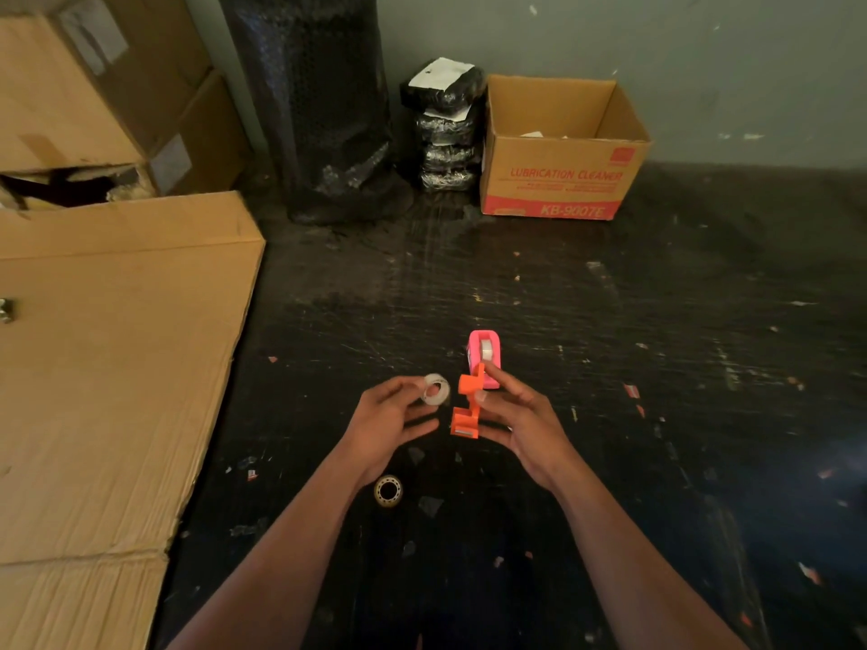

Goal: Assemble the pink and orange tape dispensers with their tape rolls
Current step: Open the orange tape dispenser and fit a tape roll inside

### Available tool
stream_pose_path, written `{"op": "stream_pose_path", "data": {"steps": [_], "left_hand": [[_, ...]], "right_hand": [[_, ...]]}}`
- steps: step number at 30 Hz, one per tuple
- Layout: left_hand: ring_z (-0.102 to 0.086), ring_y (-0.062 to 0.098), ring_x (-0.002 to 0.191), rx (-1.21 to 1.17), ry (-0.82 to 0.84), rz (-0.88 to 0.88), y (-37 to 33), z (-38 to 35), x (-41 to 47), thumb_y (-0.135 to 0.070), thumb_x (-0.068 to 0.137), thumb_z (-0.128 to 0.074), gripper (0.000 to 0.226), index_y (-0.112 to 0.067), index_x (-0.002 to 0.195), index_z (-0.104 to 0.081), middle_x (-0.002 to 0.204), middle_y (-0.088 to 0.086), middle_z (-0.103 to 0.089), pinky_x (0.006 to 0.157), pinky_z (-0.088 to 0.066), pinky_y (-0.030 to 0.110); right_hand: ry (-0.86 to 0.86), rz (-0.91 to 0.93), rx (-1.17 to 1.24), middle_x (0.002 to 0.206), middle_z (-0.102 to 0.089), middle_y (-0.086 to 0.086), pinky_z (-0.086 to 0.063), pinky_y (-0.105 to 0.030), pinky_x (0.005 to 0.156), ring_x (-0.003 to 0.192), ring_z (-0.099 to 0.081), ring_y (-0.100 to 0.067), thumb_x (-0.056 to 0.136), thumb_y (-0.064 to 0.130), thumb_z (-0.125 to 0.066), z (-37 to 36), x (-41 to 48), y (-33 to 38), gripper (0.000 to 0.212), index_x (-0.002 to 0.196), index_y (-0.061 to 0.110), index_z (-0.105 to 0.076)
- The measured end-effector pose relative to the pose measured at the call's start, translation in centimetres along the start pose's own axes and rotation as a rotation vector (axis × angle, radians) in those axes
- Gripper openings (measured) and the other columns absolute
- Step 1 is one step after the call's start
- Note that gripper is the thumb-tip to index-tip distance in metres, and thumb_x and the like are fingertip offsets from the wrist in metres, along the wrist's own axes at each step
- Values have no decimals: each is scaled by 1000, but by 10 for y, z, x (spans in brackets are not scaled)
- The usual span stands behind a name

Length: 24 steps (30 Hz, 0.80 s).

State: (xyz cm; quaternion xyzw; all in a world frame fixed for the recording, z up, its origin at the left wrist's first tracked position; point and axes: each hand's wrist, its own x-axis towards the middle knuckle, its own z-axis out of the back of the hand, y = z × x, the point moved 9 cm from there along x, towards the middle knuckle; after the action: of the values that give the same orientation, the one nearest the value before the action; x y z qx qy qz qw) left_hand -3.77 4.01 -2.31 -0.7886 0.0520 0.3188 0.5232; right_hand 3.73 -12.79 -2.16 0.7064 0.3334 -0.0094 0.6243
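Note:
My right hand (513, 417) grips the orange tape dispenser (468, 404), held above the dark floor with its cutter end toward me. My left hand (389, 419) pinches a clear tape roll (436, 389) at its fingertips, just left of the orange dispenser and apart from it. The pink tape dispenser (484, 354) stands on the floor right behind the orange one, with a clear roll seated in it. A second loose tape roll (388, 490) with a yellowish rim lies flat on the floor under my left wrist.
Flattened cardboard (108, 368) covers the floor on the left, with stacked boxes behind it. A black bubble-wrap roll (319, 110), a pile of black parcels (445, 129) and an open carton marked LUBRICATION CLEANER (560, 180) stand along the back wall.

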Motion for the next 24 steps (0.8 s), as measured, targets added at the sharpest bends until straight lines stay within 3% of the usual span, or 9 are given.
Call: {"op": "stream_pose_path", "data": {"steps": [5,14,18,24], "left_hand": [[-63,16,96,104,-35,-96,-16,3,-5,-15,106,-52,25,-27,122,-67,121,8,-69,81,-54,35],[-65,15,92,30,-20,-131,-33,1,-8,-16,94,-72,32,-17,126,-69,120,13,-65,78,-60,30],[-68,15,90,-23,-54,-114,-36,3,-6,-15,101,-64,20,-19,118,-73,115,10,-71,75,-62,31],[-71,11,87,112,-68,-163,-46,5,-9,-11,105,-56,34,-30,129,-69,114,6,-76,67,-58,24]], "right_hand": [[8,15,9,127,-74,-2,-61,-42,91,110,-75,-19,95,11,-68,-1,-1,7,56,145,32,-55],[28,29,18,129,-73,-2,-60,-42,93,110,-75,-17,94,11,-68,-6,-2,14,59,147,32,-53],[35,43,24,120,-77,3,-61,-40,90,109,-75,-18,95,9,-68,-8,-4,18,58,146,31,-53],[50,57,26,119,-78,0,-61,-40,90,109,-75,-21,95,8,-67,-11,-4,26,58,148,28,-52]]}}
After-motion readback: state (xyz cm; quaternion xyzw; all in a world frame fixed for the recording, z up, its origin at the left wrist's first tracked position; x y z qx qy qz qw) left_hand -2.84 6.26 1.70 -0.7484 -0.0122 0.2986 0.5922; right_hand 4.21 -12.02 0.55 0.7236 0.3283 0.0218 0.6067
